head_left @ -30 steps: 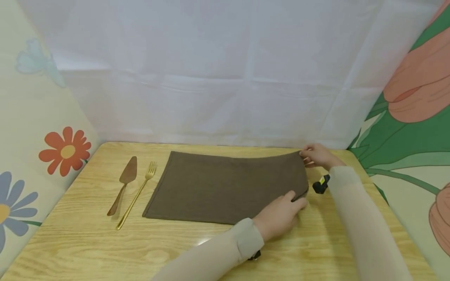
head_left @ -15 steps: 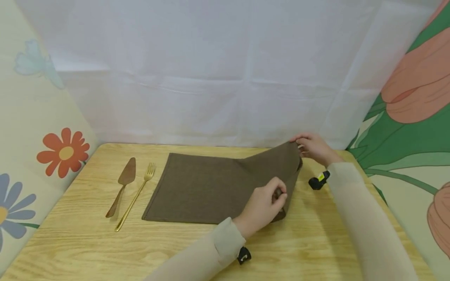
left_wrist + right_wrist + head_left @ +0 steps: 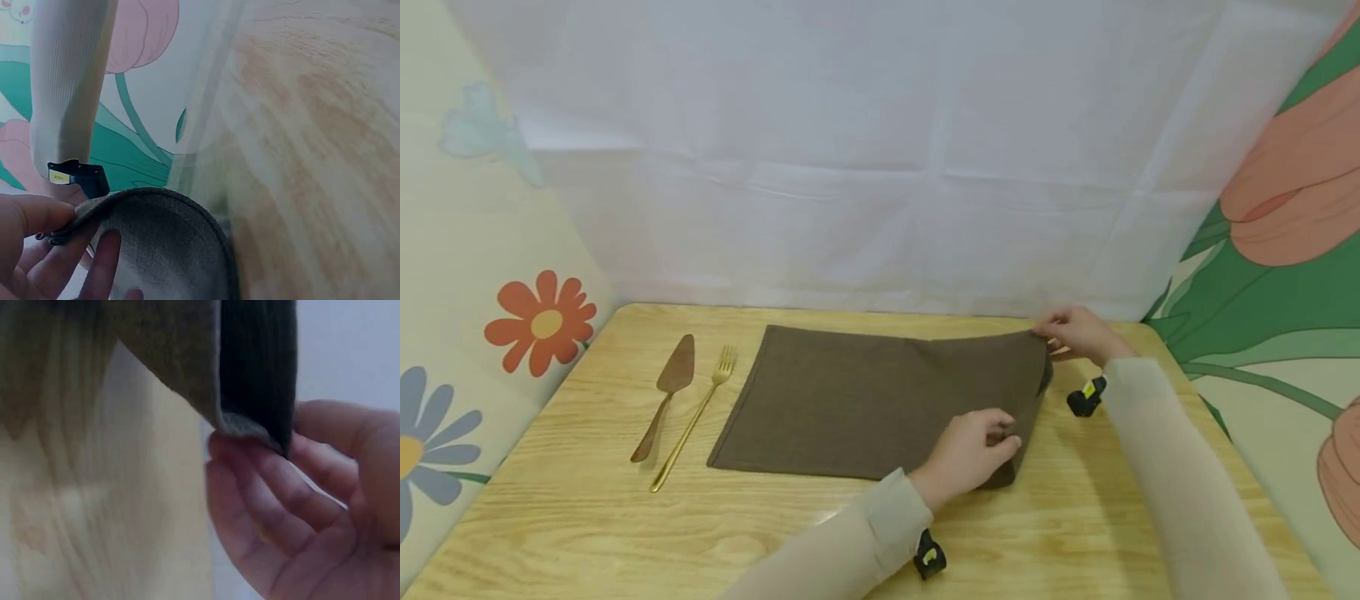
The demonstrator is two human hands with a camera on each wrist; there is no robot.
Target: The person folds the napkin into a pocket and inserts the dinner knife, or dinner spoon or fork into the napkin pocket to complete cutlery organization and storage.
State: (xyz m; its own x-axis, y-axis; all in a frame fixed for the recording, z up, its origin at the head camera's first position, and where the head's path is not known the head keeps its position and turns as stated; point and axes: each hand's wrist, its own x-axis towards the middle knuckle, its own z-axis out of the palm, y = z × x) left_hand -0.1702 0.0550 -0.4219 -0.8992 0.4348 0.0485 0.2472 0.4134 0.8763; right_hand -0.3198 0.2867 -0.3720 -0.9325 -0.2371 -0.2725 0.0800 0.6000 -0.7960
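A brown cloth (image 3: 850, 400) with hemmed edges lies across the table, its right end raised and curling. My left hand (image 3: 970, 454) pinches the near right corner. In the left wrist view, the thumb and fingers (image 3: 44, 214) clamp the hem, and the cloth (image 3: 169, 244) bows away from them. At the far right corner my right hand (image 3: 1084, 335) holds the edge. The right wrist view shows a folded corner of the cloth (image 3: 256, 369) between thumb and fingers (image 3: 281, 487).
Left of the cloth lie a copper-coloured cake server (image 3: 676, 371) and a gold fork (image 3: 703, 408), side by side. The wooden table (image 3: 760, 533) meets a white cloth backdrop (image 3: 865, 208) behind. Flower-patterned walls (image 3: 445, 275) stand at both sides.
Both hands first lifted the cloth's right end and drew it left. Since then they have come down and slightly right, and the raised end hangs lower. Cake server and fork stayed put.
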